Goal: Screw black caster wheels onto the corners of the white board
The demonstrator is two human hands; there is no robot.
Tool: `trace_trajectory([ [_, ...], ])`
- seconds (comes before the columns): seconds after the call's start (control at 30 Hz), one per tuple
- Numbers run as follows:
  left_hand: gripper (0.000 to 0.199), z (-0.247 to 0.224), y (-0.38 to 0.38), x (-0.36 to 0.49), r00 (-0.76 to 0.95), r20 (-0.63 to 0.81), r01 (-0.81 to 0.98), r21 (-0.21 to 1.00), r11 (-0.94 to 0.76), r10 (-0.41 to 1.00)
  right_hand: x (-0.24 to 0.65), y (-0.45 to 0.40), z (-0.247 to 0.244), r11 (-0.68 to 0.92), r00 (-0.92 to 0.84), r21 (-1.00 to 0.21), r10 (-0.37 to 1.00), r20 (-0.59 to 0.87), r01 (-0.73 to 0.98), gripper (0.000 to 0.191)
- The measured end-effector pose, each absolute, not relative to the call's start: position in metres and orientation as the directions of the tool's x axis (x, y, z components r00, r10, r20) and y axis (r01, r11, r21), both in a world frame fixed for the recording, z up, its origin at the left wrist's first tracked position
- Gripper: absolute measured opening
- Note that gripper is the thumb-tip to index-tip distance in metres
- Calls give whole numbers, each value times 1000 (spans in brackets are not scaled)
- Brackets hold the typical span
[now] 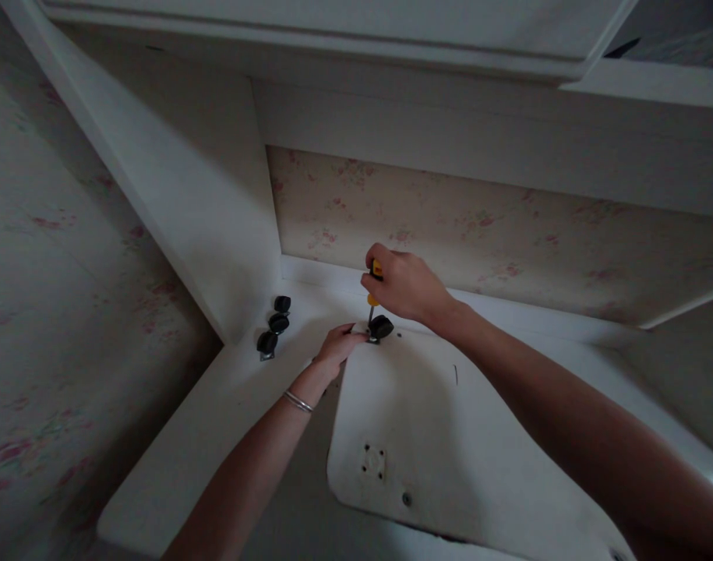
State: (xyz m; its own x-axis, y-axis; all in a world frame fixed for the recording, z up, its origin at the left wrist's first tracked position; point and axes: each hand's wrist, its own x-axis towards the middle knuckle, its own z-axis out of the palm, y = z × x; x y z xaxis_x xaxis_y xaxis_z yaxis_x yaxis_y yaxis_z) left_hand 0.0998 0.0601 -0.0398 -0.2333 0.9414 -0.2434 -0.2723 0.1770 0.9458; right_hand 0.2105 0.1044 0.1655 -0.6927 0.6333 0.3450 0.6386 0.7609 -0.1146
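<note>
Right hand (407, 285): fingers closed around yellow-and-black screwdriver (378, 269); its shaft points down beside black caster (382, 326) at a corner of white panel (408, 413). Left hand (336, 346) lies at that corner; cannot tell whether its fingers grip. Three black casters (278, 323) sit leftward on white desktop (198, 425).

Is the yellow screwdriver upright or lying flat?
Roughly upright: the right hand grips the handle, shaft pointing down beside the black caster.

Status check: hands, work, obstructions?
Right grip closed on screwdriver, tip down beside black caster. Left grip at corner of white panel. Three other casters off left, apart from panel, not in the way.
</note>
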Motion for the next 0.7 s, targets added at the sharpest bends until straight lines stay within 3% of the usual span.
trace_trajectory([
  [0.7, 22, -42, 60, 101, -235, -253, -285, 941, 182, 939, 207, 105, 164, 730, -679, -98, 670, 301, 677, 20],
])
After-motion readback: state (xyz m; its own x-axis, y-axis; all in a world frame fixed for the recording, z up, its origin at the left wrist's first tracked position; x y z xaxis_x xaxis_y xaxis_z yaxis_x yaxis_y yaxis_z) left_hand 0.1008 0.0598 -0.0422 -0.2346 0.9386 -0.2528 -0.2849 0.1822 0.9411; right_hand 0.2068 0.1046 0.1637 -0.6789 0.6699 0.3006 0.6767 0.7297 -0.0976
